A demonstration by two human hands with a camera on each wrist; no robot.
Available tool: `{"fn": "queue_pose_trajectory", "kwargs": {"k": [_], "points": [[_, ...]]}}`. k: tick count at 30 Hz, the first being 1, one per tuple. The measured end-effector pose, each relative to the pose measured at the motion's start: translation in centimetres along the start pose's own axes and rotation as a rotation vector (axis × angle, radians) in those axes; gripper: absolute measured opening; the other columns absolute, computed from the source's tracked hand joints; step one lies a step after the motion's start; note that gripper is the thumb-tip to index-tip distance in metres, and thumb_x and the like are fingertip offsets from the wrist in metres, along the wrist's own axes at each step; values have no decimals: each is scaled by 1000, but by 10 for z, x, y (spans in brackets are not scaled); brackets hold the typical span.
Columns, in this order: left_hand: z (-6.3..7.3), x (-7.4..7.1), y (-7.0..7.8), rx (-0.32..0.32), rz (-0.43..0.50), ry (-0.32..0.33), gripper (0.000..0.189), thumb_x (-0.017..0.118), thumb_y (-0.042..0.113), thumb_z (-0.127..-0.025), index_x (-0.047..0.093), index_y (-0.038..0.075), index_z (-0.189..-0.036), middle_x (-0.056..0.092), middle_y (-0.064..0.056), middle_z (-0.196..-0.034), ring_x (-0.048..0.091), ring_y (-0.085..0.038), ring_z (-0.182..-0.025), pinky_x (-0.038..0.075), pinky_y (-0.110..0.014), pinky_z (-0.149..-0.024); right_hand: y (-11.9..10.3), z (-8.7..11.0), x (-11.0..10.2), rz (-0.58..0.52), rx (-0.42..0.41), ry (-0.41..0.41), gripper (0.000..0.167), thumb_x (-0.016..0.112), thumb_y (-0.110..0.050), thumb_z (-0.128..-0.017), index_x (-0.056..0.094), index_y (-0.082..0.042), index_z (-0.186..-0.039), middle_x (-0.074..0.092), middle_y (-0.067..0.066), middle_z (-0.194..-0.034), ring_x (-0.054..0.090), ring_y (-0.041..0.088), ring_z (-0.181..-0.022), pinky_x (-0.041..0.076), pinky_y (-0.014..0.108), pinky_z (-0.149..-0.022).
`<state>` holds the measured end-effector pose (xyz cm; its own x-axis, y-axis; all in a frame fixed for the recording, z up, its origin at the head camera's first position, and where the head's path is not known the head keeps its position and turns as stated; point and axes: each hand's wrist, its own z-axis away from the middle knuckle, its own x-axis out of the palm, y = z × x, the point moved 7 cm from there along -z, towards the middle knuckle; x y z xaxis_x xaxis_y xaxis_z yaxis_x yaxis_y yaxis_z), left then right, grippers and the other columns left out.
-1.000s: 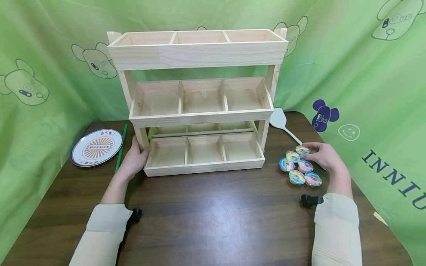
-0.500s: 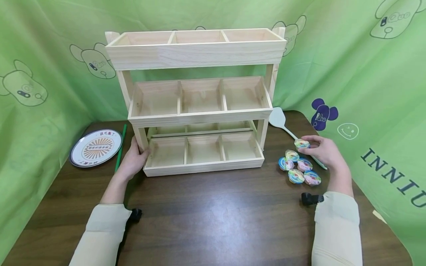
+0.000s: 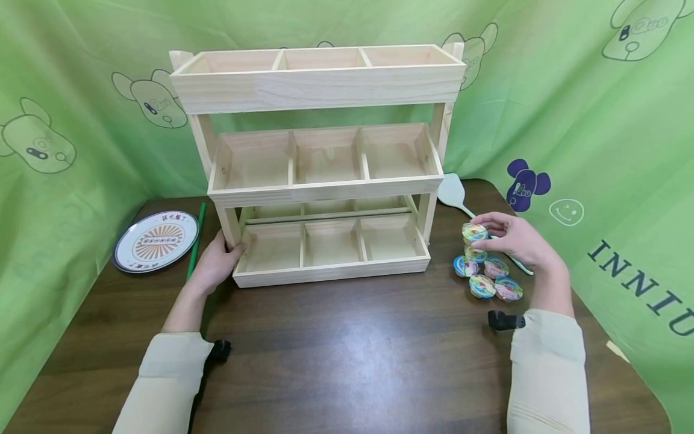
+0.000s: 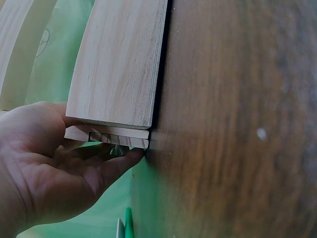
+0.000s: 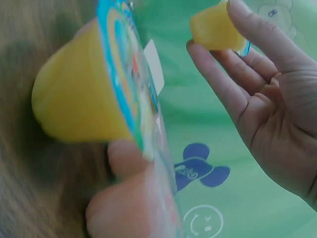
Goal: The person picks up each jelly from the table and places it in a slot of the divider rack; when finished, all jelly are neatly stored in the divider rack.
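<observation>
The right hand [image 3: 515, 241] is pinching a jelly cup [image 3: 475, 232], other cups [image 3: 490, 269] lying just below its fingers — likely a picking-up step, next calling for a clear lift, though contact beneath is hard to judge — while the left hand [image 3: 217, 262] is gripping the wooden rack [image 3: 325, 193].

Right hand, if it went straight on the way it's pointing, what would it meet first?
Likely the wooden rack's right leg, with the yellow cup in the right hand touching first; depth is unclear.
</observation>
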<state>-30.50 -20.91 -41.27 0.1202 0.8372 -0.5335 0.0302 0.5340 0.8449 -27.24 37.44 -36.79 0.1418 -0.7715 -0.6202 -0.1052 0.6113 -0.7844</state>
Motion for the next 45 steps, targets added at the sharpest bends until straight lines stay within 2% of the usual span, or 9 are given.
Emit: {"fn": "queue_pose_trajectory", "kwargs": {"k": [3,6,15,24,30,39,45], "points": [[1,-1,-1,-8,-16,-11,65,48,16,-106,16,-14,-154,32,-40,-151,40,-51,-135,37,-60,-107,-11,-4,9,-47,-21,-48,51,82,-18,-87,59,-3,-130,70,0,-111,64,5,-103,53,21,-82],[1,-2,-2,-13,-27,-18,63,48,18,-107,20,-14,-153,34,-39,-150,41,-50,-134,38,-60,-107,-23,-8,17,-87,-43,-80,50,82,-13,-87,59,-2,-129,71,3,-112,65,6,-105,54,24,-82],[2,-6,-1,-29,-48,-19,61,47,22,-107,27,-16,-150,40,-39,-146,44,-48,-133,39,-58,-106,-61,-18,43,-114,-173,-171,47,82,-7,-85,60,1,-127,68,9,-120,60,5,-116,50,20,-90],[3,-7,-2,-29,-44,-27,61,46,25,-107,29,-16,-149,41,-39,-145,44,-48,-132,39,-59,-106,-88,-32,75,-197,-258,-258,46,81,4,-81,62,3,-122,69,14,-113,66,17,-103,54,26,-84],[3,-5,-6,-29,-34,-25,62,46,25,-107,28,-15,-150,41,-38,-146,44,-48,-133,38,-59,-107,-104,-41,94,-179,-256,-260,49,86,-2,-78,64,0,-122,70,14,-106,66,19,-93,53,26,-75],[2,-3,-9,-40,-60,-13,61,46,27,-106,32,-14,-149,45,-37,-143,47,-44,-129,40,-57,-105,-118,-57,118,-253,-215,-171,52,85,1,-78,63,3,-124,66,17,-116,65,19,-102,53,24,-81],[0,0,-11,-41,-67,-20,62,47,27,-106,30,-12,-151,44,-36,-145,46,-44,-131,40,-57,-106,-121,-64,143,-320,-191,-156,54,85,3,-77,62,6,-126,67,18,-117,65,21,-104,53,25,-86]]}}
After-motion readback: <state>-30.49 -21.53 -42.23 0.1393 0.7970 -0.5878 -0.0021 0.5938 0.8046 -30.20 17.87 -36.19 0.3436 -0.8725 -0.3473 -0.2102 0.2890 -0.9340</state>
